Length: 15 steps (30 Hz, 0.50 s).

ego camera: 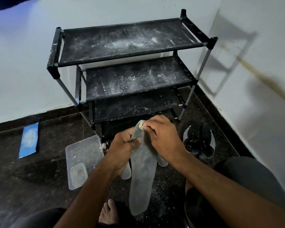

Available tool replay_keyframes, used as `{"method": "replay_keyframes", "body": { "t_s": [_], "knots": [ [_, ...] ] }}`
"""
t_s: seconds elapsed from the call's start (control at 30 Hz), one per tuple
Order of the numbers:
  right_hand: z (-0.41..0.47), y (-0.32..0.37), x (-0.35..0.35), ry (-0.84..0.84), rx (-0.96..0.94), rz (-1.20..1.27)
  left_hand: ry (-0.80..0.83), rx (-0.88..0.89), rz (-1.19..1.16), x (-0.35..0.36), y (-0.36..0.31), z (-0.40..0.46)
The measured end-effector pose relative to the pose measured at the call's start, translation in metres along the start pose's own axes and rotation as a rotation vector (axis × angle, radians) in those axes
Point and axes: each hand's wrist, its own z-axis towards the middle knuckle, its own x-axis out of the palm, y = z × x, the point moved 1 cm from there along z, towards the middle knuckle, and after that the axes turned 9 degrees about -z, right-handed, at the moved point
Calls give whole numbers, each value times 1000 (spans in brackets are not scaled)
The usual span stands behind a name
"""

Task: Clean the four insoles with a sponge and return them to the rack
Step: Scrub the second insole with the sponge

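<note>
Grey insole (142, 175): long axis runs from near the person's lap up toward the rack (127, 46), upper end raised at the hands.
Left hand (122, 150): fingers curled round the insole's left edge, just below the top.
Right hand (161, 137): fingertips pinch the pale sponge (141, 125) against the insole's top end.
Coming stroke, likely: downward along the length; right hand nearer.
Other insoles (162, 162): on the floor beneath, partly hidden.

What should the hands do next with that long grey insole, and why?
Probably draw the small pale sponge down along the long grey insole. The right hand pinches the sponge at the insole's top end, the left hand grips the insole just below, and most of its length hangs unwiped beneath. The dusty black rack holds no insoles yet.
</note>
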Motion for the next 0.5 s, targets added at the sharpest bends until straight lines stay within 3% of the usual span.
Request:
{"method": "replay_keyframes", "body": {
  "t_s": [0.17, 0.33, 0.5],
  "knots": [
    [3, -9, 0, -40, 81, -10, 12, -17, 3, 2, 1, 1],
    [-1, 1, 4, -7, -73, -4, 17, -13, 28, 5, 0, -1],
    [2, -9, 4, -4, 44, -47, 55, -35, -13, 6, 0, -2]
  ]
}}
